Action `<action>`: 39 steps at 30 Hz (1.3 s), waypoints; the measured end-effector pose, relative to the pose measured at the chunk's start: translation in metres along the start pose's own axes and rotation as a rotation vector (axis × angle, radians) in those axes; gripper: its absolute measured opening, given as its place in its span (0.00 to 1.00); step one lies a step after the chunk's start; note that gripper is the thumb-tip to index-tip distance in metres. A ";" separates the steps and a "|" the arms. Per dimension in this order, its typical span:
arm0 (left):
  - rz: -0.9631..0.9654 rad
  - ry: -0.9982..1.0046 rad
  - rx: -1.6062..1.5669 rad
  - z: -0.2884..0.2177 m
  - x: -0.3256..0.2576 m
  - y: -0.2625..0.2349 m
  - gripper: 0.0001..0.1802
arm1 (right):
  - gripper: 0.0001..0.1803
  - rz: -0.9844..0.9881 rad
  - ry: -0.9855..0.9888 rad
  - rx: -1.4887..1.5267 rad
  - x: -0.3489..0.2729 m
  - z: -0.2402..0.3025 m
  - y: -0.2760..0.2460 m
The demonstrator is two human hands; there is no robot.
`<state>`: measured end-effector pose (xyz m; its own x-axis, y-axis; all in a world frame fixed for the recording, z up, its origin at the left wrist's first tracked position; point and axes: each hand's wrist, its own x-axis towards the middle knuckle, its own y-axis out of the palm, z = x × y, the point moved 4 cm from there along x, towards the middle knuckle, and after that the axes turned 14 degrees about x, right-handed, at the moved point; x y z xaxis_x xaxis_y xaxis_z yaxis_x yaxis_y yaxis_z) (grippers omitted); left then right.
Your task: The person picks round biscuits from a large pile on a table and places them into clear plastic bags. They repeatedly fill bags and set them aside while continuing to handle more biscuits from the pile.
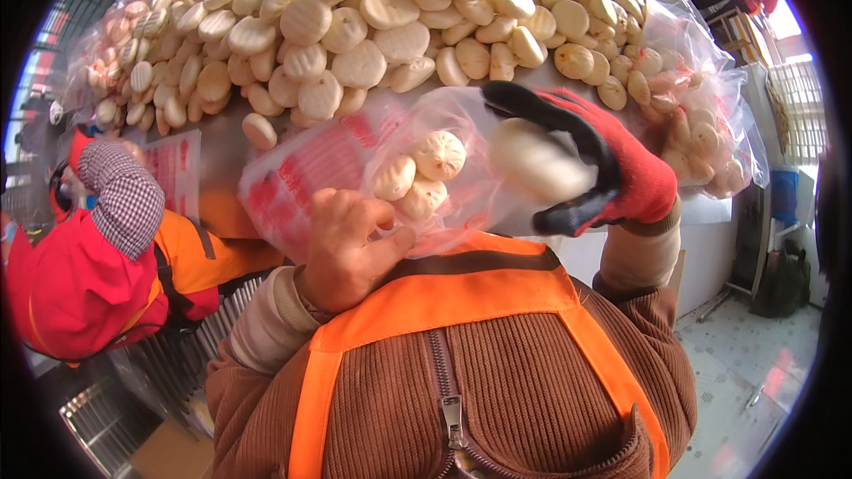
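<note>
My bare left hand (351, 244) grips the lower edge of a clear plastic bag with red print (311, 173). Three pale steamed buns (419, 176) lie inside the bag. My right hand (603, 164), in a red glove with black fingers, holds one white bun (537, 160) at the bag's open right side. Beyond the bag, a large heap of loose buns (390, 9) covers the table.
A filled clear bag of buns (701, 120) lies at the right, another (120, 44) at the far left. A person in red and orange with a checked cap (124, 200) works at my left. Metal racks (98, 408) stand lower left; tiled floor (754, 364) lies lower right.
</note>
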<state>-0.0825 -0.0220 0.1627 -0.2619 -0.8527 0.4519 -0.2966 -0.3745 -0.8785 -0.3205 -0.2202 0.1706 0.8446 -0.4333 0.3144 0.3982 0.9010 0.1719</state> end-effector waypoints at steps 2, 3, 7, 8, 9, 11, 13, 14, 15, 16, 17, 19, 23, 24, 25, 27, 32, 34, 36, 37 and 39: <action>-0.020 -0.001 -0.003 -0.001 -0.001 -0.002 0.17 | 0.44 -0.149 -0.047 -0.035 0.008 -0.009 -0.012; -0.014 0.005 -0.004 -0.001 -0.001 -0.001 0.17 | 0.38 -0.357 -0.044 0.006 0.011 -0.019 -0.030; -0.031 0.004 -0.006 -0.002 -0.004 0.000 0.15 | 0.40 -0.582 0.303 -0.872 0.022 -0.102 -0.095; -0.027 0.006 -0.001 -0.002 -0.005 0.001 0.15 | 0.42 -0.628 0.350 -0.892 0.020 -0.135 -0.110; -0.031 -0.014 -0.002 -0.001 -0.005 0.001 0.13 | 0.44 -0.643 0.329 -1.000 0.022 -0.164 -0.125; -0.029 -0.051 -0.003 0.000 -0.006 0.002 0.11 | 0.44 -0.807 0.190 -0.990 0.015 -0.207 -0.150; -0.025 -0.070 0.011 0.002 -0.006 0.002 0.13 | 0.40 -0.907 0.198 -0.949 0.011 -0.225 -0.162; -0.029 -0.075 0.012 0.002 -0.006 0.003 0.14 | 0.37 -0.926 0.181 -0.914 0.008 -0.220 -0.162; -0.023 -0.076 0.016 0.003 -0.005 0.004 0.14 | 0.35 -0.951 0.134 -0.882 0.005 -0.204 -0.157; -0.032 -0.073 0.017 0.004 -0.004 0.004 0.14 | 0.29 -1.010 -0.088 -0.444 0.005 -0.186 -0.148; -0.055 -0.067 0.011 0.004 -0.003 0.004 0.14 | 0.26 -1.083 -0.041 0.061 -0.005 -0.165 -0.139; -0.049 -0.071 0.019 0.004 -0.002 0.006 0.14 | 0.31 -0.871 -0.052 0.267 -0.009 -0.104 -0.102; -0.017 -0.035 -0.045 0.000 -0.001 0.007 0.14 | 0.42 -0.069 0.037 -0.119 0.002 -0.014 -0.023; -0.014 -0.025 -0.019 -0.002 -0.001 0.006 0.14 | 0.40 0.061 0.028 -0.396 0.006 -0.006 -0.015; -0.011 -0.020 0.004 -0.003 -0.001 0.006 0.15 | 0.38 0.134 -0.043 -0.520 0.010 0.002 -0.011; -0.032 -0.009 0.026 -0.003 -0.002 0.005 0.15 | 0.28 -0.277 0.070 -0.260 0.022 -0.016 -0.034; -0.060 -0.008 0.022 -0.002 -0.006 0.005 0.15 | 0.43 -0.557 0.487 -0.883 0.047 -0.150 -0.083; -0.041 -0.044 0.011 0.001 -0.007 0.006 0.15 | 0.45 -0.682 0.446 -0.937 0.044 -0.207 -0.089; -0.042 -0.072 -0.004 0.003 -0.007 0.006 0.15 | 0.40 -0.797 0.514 -0.992 0.039 -0.231 -0.099; -0.043 -0.078 0.010 0.004 -0.007 0.005 0.15 | 0.39 -0.829 0.351 -0.852 0.038 -0.226 -0.099; -0.064 -0.068 0.028 0.004 -0.005 0.005 0.15 | 0.36 -0.932 0.121 -0.516 0.031 -0.190 -0.098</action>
<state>-0.0789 -0.0211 0.1557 -0.1799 -0.8494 0.4961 -0.2849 -0.4377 -0.8528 -0.2653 -0.3178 -0.0135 0.1484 -0.9753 0.1633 0.9835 0.1283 -0.1276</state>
